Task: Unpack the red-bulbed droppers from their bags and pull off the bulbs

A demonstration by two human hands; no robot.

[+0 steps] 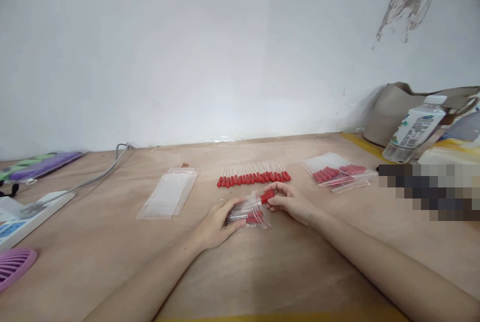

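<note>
My left hand (221, 219) is closed around a clear zip bag (243, 207), fingers on one side and thumb on the other. Inside the bag lies at least one dropper with a red rubber bulb (254, 217). At the bag's mouth, my right hand (287, 202) pinches another dropper by its red bulb (267, 197), and its clear tube points left into the bag. Just beyond the hands runs a row of several red-bulbed droppers (253, 178), tubes pointing to the wall. A stack of flat zip bags (168, 194) sits left of my left hand.
Filled bags of red-bulbed droppers (332, 174) are piled at the right. Behind them stand a plastic bottle (418, 129) and a grey-brown bag (386, 112). A power strip (37, 217) with a grey cable (101, 177) and a pink slotted object (15, 267) lie at the left.
</note>
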